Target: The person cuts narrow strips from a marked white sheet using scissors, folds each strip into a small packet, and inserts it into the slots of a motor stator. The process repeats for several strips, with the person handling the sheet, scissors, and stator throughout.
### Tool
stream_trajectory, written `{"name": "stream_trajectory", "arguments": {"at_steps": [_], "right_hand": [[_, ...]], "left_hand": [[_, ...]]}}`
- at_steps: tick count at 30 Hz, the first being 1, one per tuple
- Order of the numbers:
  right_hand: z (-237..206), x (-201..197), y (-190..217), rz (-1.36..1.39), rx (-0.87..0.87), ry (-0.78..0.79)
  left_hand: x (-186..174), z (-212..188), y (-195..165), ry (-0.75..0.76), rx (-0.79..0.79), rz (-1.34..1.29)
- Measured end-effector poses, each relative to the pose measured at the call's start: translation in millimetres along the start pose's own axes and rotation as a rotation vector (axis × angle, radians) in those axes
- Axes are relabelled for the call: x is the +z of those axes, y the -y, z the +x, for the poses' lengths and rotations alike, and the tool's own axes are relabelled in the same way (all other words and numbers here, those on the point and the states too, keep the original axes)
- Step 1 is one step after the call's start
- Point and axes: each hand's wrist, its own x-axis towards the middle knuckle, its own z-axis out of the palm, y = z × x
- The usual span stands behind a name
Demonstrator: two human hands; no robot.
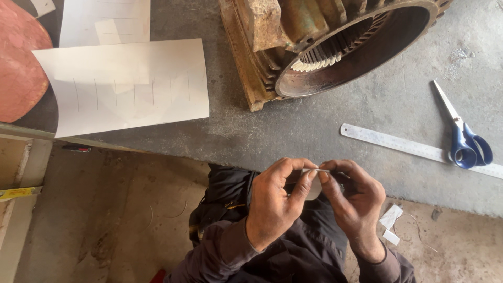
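at nine o'clock a red disc [18, 68] is getting cut off by the frame's edge. the big white marked sheet [126, 86] is lying just beside it on the grey bench [325, 131]. at twelve o'clock a rusty motor housing [335, 42] is running out of view. at six o'clock the left hand [272, 204] and right hand [353, 202] are pinching a small white paper strip [314, 181] between closed fingertips; the fingers are hiding most of it. at three o'clock blue-handled scissors [463, 136] are resting on a steel ruler [414, 149].

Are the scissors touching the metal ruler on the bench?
Touching. The head view shows the scissors with their blue handles lying on top of the metal ruler, no gap.
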Motion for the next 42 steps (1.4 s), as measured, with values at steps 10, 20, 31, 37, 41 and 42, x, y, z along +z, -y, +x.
{"name": "stream_trajectory", "arguments": {"at_steps": [10, 20, 31, 37, 41, 42], "right_hand": [[-3.7, -1.1, -5.5, 0.056, -0.051, -0.029], [-9.2, -5.1, -3.0, 0.183, 0.071, -0.018], [-8.3, -4.3, -5.0, 0.384, 0.167, -0.025], [-10.5, 0.9, -13.5, 0.455, 0.112, -0.064], [-16.2, -0.9, -18.3, 0.442, 0.072, -0.012], [-17.0, -3.0, -19.3, 0.432, 0.093, 0.010]], "left_hand": [[-5.7, 2.1, -1.7, 0.041, -0.123, -0.148], [-7.6, 0.4, 2.8, 0.059, -0.097, -0.190], [-9.0, 0.0, 4.1, 0.102, -0.222, -0.355], [-7.7, 3.0, 3.3, 0.100, -0.116, -0.161], [-5.3, 3.6, 9.1, 0.046, -0.085, -0.193], [-5.8, 4.0, 11.0, 0.036, -0.074, -0.182]]}}
